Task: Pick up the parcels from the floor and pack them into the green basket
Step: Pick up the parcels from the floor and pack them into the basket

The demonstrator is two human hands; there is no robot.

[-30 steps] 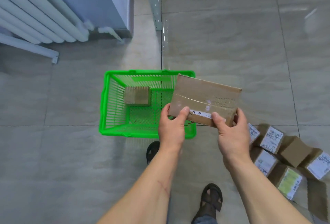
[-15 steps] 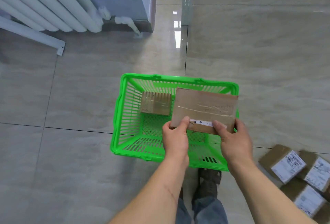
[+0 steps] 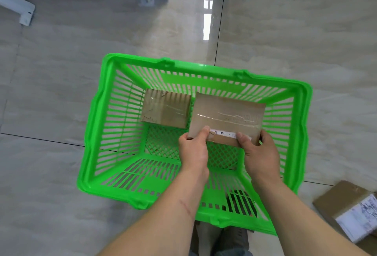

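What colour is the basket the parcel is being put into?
Bright green basket, with slatted sides and a mesh floor; seen in the head view.

I hold a flat brown cardboard parcel sealed with clear tape (image 3: pixel 227 118) over the green slatted plastic basket (image 3: pixel 95 133), my left hand (image 3: pixel 193 151) and right hand (image 3: pixel 260 155) pinching its near edge. A smaller brown taped box (image 3: pixel 166 111) lies inside, probably on the basket's bottom. Another labelled cardboard parcel (image 3: pixel 346 206) sits on the glossy tiled floor (image 3: pixel 51 92) at right.

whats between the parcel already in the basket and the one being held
Nothing: the head view shows only a narrow strip of green basket mesh between the resting parcel and the held parcel.
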